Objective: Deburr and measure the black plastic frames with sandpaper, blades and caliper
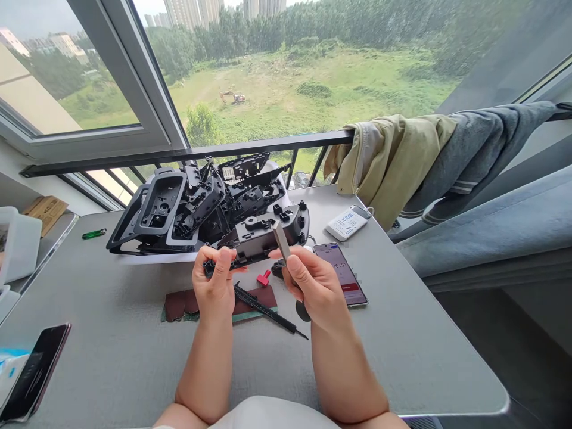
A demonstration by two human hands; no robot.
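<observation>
My left hand grips one end of a black moulded plastic trim panel, which spans the space in front of my hands. My right hand pinches a flat grey bar tool upright, with its tip close to the panel's near edge. Behind them lies a heap of similar black plastic parts on a white sheet. Below my hands, a slim black-handled tool rests across brown sandpaper. A small red plastic piece sits beside my right hand.
A smartphone showing a timer lies right of my right hand, with a white power bank beyond it. Another phone sits at the grey table's left edge. A jacket hangs over the black railing.
</observation>
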